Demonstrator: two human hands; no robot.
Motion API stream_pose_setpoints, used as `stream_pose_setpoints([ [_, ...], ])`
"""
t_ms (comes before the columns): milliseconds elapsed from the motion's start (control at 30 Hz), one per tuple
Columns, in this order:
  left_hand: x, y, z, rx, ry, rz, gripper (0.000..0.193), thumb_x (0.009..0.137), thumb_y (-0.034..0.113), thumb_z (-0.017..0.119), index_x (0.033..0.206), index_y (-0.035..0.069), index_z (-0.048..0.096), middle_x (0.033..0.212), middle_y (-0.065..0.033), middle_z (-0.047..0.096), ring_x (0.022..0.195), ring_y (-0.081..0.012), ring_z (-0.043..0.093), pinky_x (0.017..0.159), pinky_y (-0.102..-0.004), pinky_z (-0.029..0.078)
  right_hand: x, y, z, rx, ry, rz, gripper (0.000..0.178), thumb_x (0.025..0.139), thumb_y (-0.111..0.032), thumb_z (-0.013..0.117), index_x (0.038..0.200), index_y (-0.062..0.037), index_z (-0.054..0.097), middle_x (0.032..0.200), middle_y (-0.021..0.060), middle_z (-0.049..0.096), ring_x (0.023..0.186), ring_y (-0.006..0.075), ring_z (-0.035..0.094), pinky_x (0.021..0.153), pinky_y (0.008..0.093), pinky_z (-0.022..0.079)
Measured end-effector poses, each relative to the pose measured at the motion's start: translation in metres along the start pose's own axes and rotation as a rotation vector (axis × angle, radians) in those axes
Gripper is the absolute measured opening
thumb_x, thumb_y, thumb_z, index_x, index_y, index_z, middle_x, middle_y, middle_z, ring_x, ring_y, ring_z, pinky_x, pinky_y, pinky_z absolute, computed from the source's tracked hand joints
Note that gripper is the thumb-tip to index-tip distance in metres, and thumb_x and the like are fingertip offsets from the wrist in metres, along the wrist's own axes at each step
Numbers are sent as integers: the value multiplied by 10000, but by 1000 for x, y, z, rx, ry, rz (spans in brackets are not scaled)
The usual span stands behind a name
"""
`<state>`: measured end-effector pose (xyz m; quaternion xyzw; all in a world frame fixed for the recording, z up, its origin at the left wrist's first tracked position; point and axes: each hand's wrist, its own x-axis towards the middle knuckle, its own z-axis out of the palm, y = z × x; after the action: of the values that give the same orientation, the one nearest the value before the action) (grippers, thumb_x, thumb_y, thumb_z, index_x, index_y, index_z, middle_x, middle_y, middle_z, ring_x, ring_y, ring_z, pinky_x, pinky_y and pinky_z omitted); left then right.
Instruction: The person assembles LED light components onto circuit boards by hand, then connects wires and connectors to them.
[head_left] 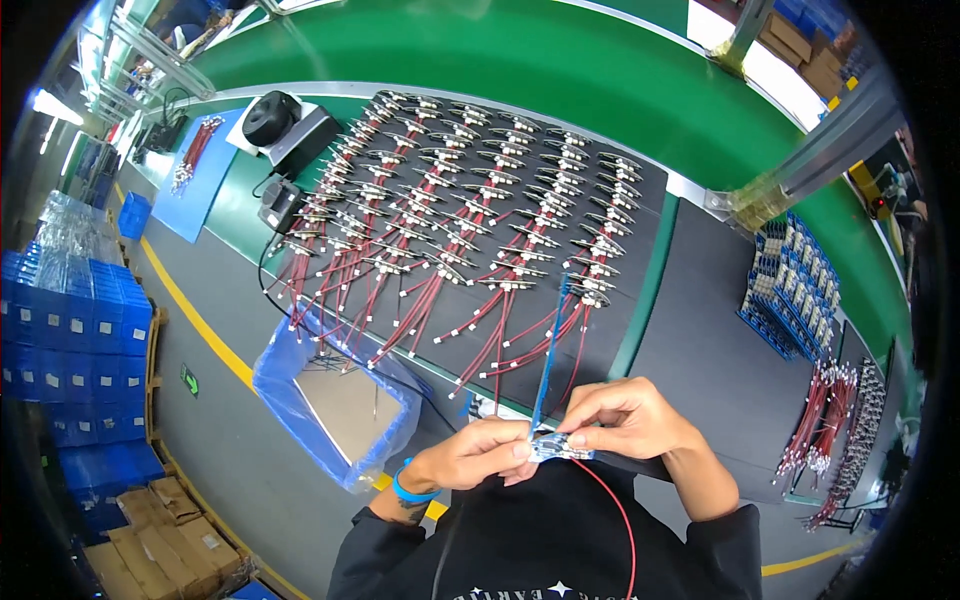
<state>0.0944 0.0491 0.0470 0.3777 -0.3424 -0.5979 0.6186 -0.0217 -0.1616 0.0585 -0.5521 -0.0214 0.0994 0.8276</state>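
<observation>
My left hand (pixel 478 455), with a blue band (pixel 408 485) on its wrist, pinches one end of a small circuit board (pixel 550 448) close to my body. The fingers of my right hand (pixel 632 420) are closed on the board's other end. A red wire (pixel 622 505) runs from the board down over my dark top. Rising from beside the board, a thin blue strip (pixel 550 360) reaches toward the mat; its lower end is hidden by my fingers. Ahead, several rows of small boards with red wires (pixel 465 235) lie on a black mat (pixel 625 315).
At right are stacked blue board panels (pixel 790 285) and bundled red wires (pixel 830 420). A black device (pixel 300 140) and blue sheet (pixel 200 180) sit at the far left. Below the table edge stands a blue-lined box (pixel 345 410); blue bins (pixel 80 330) are stacked on the left.
</observation>
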Motion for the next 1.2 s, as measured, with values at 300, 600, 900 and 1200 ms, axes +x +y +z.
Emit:
stream_pose_setpoints([
  [300, -7, -10, 10, -118, 111, 41, 280, 1004, 196, 360, 869, -10, 494, 707, -46, 471, 583, -99, 412, 527, -249, 349, 4, 10, 1, 183, -17, 18, 194, 863, 46, 594, 1054, 72, 611, 989, 129, 601, 924, 169, 601, 788, 279, 501],
  [600, -24, 1, -18, -159, 728, 464, 319, 978, 198, 363, 694, 58, 399, 522, -53, 375, 453, -160, 404, 436, -293, 347, 9, -13, -38, -664, 475, -199, 105, 785, 14, 682, 890, 21, 677, 783, 69, 642, 626, 84, 588, 542, 213, 442],
  [900, -24, 4, -20, -112, 812, 584, 309, 981, 186, 356, 704, 56, 394, 510, -44, 370, 439, -145, 390, 402, -273, 348, 44, 7, -44, -1403, 587, -520, 127, 723, -80, 729, 801, -49, 633, 760, 37, 577, 676, 209, 555, 553, 317, 460],
  [1200, -31, 10, -26, -57, 954, 624, 301, 971, 193, 393, 708, 47, 408, 524, -43, 377, 450, -148, 410, 405, -271, 346, 43, 7, -42, -1425, 579, -468, 173, 697, -78, 740, 825, -54, 626, 796, 47, 575, 728, 229, 574, 587, 340, 480],
])
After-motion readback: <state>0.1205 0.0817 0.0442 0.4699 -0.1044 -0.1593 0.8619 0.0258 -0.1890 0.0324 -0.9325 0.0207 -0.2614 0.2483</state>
